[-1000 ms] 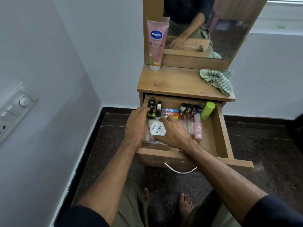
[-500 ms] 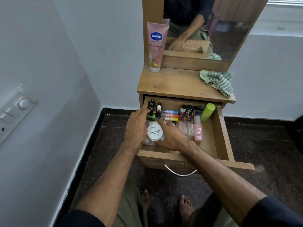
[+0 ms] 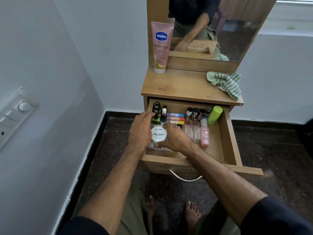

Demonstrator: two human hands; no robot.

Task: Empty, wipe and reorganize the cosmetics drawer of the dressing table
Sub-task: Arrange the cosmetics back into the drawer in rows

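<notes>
A person stands over a small wooden dressing table with its drawer pulled open; bare feet show on the dark floor below. The drawer is the landmark here.

At the drawer's front left corner, both hands meet around a round white jar whose lid reads "Nail Polish". The left hand curls along the jar's left side, fingers reaching toward the back of the drawer. The right hand cups the jar's right and front edge, with fingers bent around it. The jar appears to sit on a clear plastic box, mostly hidden by the hands; whether the hands grip the jar alone or the box too cannot be told.

Behind the jar, at the drawer's back left, small dark nail polish bottles stand beside three colourful lip balm sticks lying on their sides. Toward the middle stand more small bottles and two clear perfume bottles. Right of those lies a pink bottle, and a green tube leans in the back right corner.

Above the drawer, on the tabletop, a pink lotion tube stands against the mirror at the left, and a striped green cloth lies crumpled at the right.

The drawer is still full, so emptying seems barely begun. The next move likely calls for lifting the jar straight up, clear of the bottles behind it, and setting it on the tabletop.
</notes>
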